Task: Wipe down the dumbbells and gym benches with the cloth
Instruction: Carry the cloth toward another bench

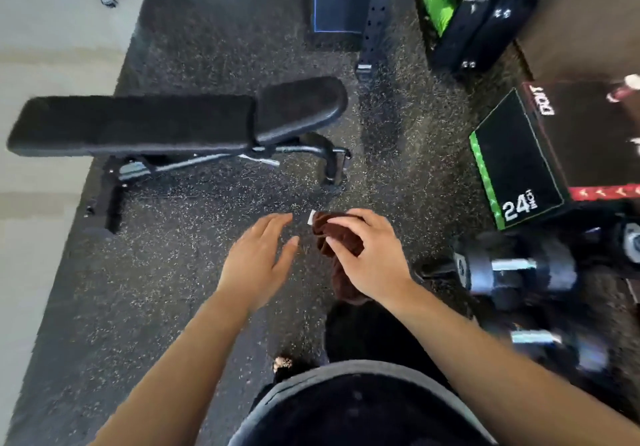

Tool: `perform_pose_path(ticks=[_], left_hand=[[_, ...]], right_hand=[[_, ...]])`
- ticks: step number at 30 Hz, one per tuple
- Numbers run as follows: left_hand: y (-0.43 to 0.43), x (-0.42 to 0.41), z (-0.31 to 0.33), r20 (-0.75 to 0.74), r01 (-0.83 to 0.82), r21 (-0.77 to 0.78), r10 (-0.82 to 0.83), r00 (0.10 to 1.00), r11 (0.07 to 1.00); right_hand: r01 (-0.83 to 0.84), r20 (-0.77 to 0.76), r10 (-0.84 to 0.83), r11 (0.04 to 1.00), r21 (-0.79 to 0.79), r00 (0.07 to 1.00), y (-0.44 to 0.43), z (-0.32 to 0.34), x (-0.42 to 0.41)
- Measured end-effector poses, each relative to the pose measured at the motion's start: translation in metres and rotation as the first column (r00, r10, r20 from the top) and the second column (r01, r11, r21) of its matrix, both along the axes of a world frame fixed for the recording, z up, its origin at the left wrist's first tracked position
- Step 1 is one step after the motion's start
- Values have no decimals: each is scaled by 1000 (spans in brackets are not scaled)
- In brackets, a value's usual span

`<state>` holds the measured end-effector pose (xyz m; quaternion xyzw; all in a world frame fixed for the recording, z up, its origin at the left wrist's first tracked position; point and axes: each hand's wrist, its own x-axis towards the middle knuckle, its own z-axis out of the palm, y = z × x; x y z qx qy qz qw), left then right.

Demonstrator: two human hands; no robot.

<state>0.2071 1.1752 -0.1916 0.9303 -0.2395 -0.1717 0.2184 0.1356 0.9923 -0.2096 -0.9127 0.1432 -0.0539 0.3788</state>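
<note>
Gym bench (pixel 138 123) stands far left on the rubber floor (pixel 194 47), untouched. Left hand (pixel 258 258) open, fingers spread, empty, just beside the cloth (pixel 341 237). Right hand (pixel 372 255): grip clamped on cloth, bunched w/ a tail hanging; soft, light, best held wadded. Dumbbells (pixel 516 272) right, blurred, probably heavy. No containers seen.

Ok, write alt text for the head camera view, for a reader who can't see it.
Seen from above, a person's right hand grips a bunched brown cloth while the open left hand reaches toward it. A black gym bench stands ahead on the speckled rubber floor, with dumbbells and a plyo box to the right.
</note>
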Motion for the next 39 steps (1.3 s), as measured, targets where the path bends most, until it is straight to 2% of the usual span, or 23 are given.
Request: perform_pose_path(ticks=[4, 14, 24, 28, 39], left_hand=[[-89, 61, 0, 38, 162, 10, -162, 986, 987], [-306, 152, 12, 76, 405, -66, -400, 913, 912], [-479, 210, 3, 42, 683, -58, -682, 730, 728], [-557, 244, -7, 51, 747, -67, -746, 664, 661], [-750, 346, -3, 75, 887, -3, -884, 461, 462]], right_hand=[[148, -36, -148, 989, 1, 988, -80, -7, 37], [352, 64, -351, 936, 0, 934, -275, 13, 98], [654, 32, -654, 756, 26, 756, -393, -7, 109], [718, 47, -717, 696, -3, 695, -453, -12, 141], [850, -29, -851, 525, -46, 524, -597, -10, 221]])
